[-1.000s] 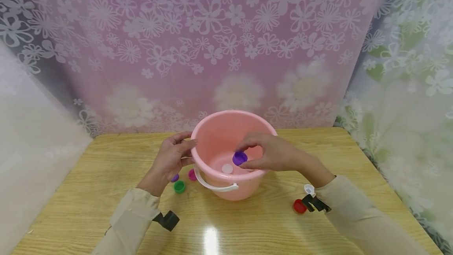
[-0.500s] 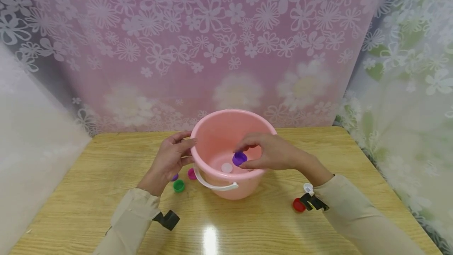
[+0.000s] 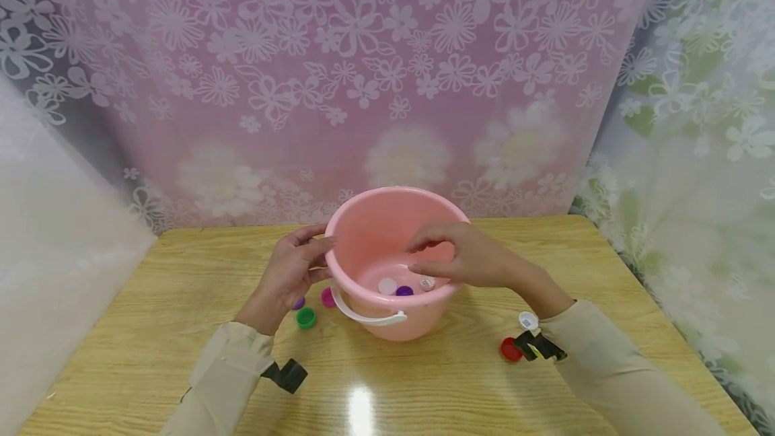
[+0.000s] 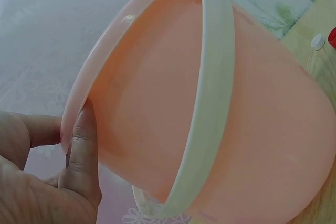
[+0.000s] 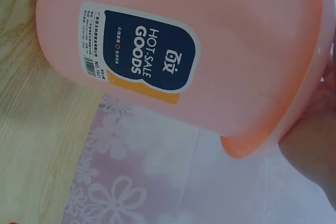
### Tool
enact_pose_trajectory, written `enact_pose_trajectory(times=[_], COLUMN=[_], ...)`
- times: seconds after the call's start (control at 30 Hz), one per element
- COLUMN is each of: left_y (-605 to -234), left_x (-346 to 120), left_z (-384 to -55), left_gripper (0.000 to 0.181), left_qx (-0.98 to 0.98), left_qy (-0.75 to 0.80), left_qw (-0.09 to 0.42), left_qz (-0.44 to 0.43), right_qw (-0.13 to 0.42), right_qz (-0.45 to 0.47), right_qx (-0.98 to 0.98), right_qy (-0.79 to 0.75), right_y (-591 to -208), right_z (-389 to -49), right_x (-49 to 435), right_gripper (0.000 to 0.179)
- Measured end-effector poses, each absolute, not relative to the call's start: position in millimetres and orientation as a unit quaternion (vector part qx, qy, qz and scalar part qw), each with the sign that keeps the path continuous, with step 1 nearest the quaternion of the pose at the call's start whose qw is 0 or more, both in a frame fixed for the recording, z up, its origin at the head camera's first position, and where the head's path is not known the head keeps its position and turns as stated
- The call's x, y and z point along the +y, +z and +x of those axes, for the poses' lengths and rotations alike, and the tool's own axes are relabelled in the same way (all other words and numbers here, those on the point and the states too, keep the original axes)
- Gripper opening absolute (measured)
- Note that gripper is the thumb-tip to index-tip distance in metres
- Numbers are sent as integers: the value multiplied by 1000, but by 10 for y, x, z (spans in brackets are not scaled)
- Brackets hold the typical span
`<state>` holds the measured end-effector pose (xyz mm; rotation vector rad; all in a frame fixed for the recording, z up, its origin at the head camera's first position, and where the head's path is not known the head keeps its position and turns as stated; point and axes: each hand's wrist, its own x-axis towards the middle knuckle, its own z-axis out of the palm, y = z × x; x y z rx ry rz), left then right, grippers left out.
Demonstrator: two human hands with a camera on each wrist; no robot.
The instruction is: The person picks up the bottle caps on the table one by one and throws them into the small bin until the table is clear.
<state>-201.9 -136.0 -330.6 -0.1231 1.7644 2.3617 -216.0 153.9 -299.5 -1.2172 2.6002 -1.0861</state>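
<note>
A pink plastic bucket point(image 3: 396, 330) stands on the table with its white handle point(image 3: 369, 320) hanging at the front left. My left hand point(image 3: 289, 268) grips the left side of its rim, thumb and fingers on either side, as the left wrist view also shows. Over the bucket's opening, my right hand point(image 3: 469, 256) holds nothing, its thumb and fingers spread apart. On the bucket floor lie a purple bottle cap point(image 3: 404, 291), a white cap point(image 3: 387, 286) and a whitish cap point(image 3: 426, 283). The front rim hides part of the purple cap.
Left of the bucket lie a green cap point(image 3: 306, 318), a magenta cap point(image 3: 327, 298) and a purple cap point(image 3: 299, 303), partly hidden by my left wrist. A white cap point(image 3: 528, 320) and a red cap point(image 3: 510, 349) lie to the right, beside my right sleeve. A floral curtain point(image 3: 387, 86) hangs behind.
My right hand has let go of the purple cap, which now lies on the bucket floor. Its fingers have opened and risen slightly. The left hand stays on the rim.
</note>
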Motion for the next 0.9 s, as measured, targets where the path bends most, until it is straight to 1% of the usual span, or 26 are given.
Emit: enact_pose_trajectory(times=[0.1, 0.23, 0.4, 0.5, 0.7, 0.77, 0.9], left_y=[-3300, -3308, -3303, -3307, -3311, -3313, -3316], left_x=[-1356, -1352, -1344, -1348, -1351, -1346, -1328], left_z=[-2024, -2032, -2033, -2038, -2045, -2044, -2040], left_gripper=[49, 47, 46, 45, 45, 46, 46], left_qx=[595, 591, 585, 584, 587, 588, 585], left_qy=[797, 800, 804, 804, 802, 802, 805], left_qw=[94, 94, 96, 95, 90, 90, 92], left_qz=[-44, -47, -54, -58, -55, -53, -49], right_qw=[7, -32, -73, -85, -90, -80, -35], right_qz=[-385, -349, -298, -262, -232, -227, -209], right_qx=[832, 834, 852, 871, 900, 904, 909], right_qy=[-399, -426, -424, -407, -358, -355, -360], right_y=[-2996, -3005, -3079, -3227, -3611, -3714, -3867], right_z=[-2175, -2200, -2230, -2280, -2407, -2435, -2489], right_x=[1595, 1761, 2123, 2380, 2836, 2935, 3065], right_gripper=[20, 22, 28, 30, 29, 31, 39])
